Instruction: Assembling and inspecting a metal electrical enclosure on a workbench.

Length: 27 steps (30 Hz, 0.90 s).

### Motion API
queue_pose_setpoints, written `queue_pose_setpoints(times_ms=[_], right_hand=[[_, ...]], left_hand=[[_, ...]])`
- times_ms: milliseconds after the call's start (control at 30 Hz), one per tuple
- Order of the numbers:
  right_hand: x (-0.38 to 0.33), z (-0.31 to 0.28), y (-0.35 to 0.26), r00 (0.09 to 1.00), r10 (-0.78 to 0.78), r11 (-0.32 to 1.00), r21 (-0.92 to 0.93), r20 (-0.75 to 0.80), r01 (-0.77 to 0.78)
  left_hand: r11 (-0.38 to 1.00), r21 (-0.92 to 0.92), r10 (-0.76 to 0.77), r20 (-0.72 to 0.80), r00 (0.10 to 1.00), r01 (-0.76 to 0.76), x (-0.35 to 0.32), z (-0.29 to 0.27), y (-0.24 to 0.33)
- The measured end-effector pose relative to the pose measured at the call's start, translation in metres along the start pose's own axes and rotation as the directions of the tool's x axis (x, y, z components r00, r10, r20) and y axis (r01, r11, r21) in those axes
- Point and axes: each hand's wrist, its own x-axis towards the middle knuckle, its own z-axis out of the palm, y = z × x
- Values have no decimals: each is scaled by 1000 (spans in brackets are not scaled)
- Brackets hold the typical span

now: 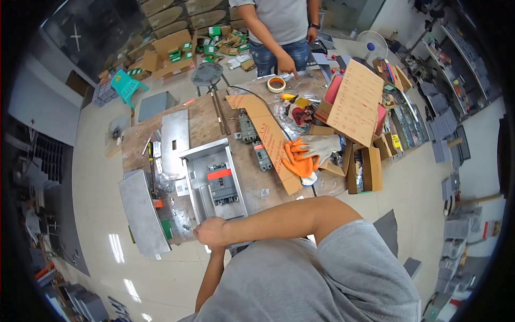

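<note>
An open grey metal box (pixel 238 180) lies on the workbench in front of me. Inside it sits a dark grey circuit breaker (pixel 224 188) with a red strip across its top. My right arm reaches across my body, and my right hand (pixel 211 233) is closed at the box's near left corner. What its fingers hold is hidden. My left hand (pixel 217 250) comes up from below, just under the right one, near the box's front edge. Its fingers are out of sight behind the right hand.
Two more breakers (pixel 262 156) lie beside a cardboard strip (pixel 268 137). Orange-and-grey gloves (pixel 308 155) and cardboard boxes (pixel 354 104) crowd the right. Metal panels (pixel 142 212) and a screwdriver (pixel 151 153) lie left. Across the bench, another person's hand (pixel 287 64) points down near a tape roll (pixel 276 84).
</note>
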Motion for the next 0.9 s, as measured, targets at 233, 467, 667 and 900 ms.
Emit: queue_pose_setpoints(times_ms=[233,467,667,900], right_hand=[[-7,-8,9,998,-21,982,-185,64,33],[-21,-69,-6,973,-66,980,-168,221,105],[-5,-29,-3,983,71,981,-188,169,-39],[-1,-34,-5,970,154,979,-163,186,-124]], left_hand=[[823,529,-390,260,883,208,25,-64,53],[992,-86,67,-281,957,-95,-21,42,-73],[866,-346,171,-473,864,-360,-7,33,-60],[822,-522,67,-308,949,-227,-38,17,-43]])
